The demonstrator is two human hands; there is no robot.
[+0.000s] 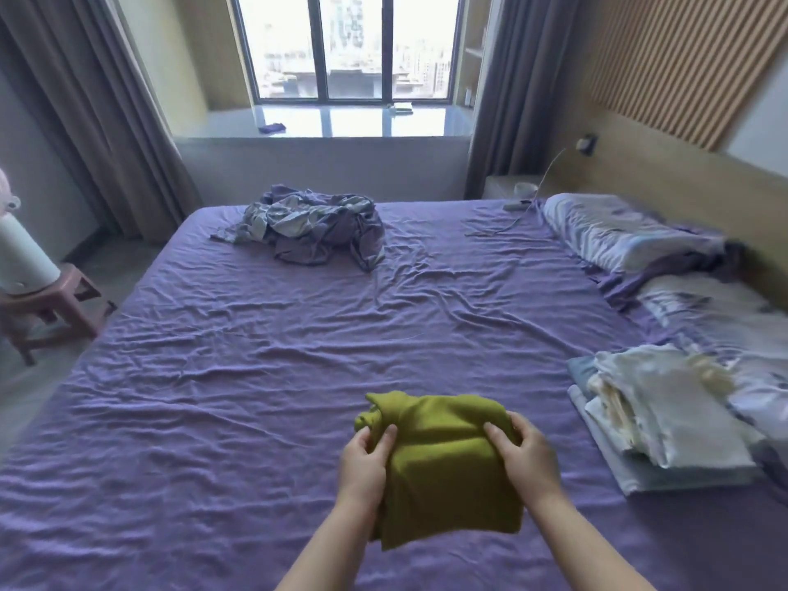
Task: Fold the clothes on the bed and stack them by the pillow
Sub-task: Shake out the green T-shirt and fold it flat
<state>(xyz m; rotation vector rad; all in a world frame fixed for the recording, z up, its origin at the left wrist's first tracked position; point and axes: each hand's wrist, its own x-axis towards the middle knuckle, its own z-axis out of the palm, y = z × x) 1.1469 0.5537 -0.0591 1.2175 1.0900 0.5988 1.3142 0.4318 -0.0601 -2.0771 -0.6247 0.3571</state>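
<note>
Two hands are on the work: my left hand (pixel 367 456) and right hand (pixel 523 452) each curl thumb and fingers over opposite side edges of the olive-green knit garment (pixel 447 467), folded into a thick bundle at lower centre of the frame. Each grip is closed onto cloth, neither slack.

I judge the bundle light, soft and limp: it will sag and unfold if taken by one corner only, and the loose roll at its upper left looks ready to slip out. The knit seems grippy rather than slick, nothing fragile. The best hold, I reckon, is where the hands are now, on both sides with fingers under the layers, so the folds travel together.

The stack of folded pale white and blue clothes (pixel 656 424) lies at the right of the frame, just beside the patterned white-and-lilac pillows (pixel 618 232) along the wooden headboard (pixel 682 181).

The bed with its wrinkled purple sheet (pixel 256 377) is soft and gives no firm backing for pressing creases. A crumpled heap of grey-purple fabric (pixel 311 226) sits at upper centre, unfolded. Beyond is a window (pixel 349 44) with grey curtains (pixel 85 100), and a pink stool (pixel 51 309) at the left edge.
</note>
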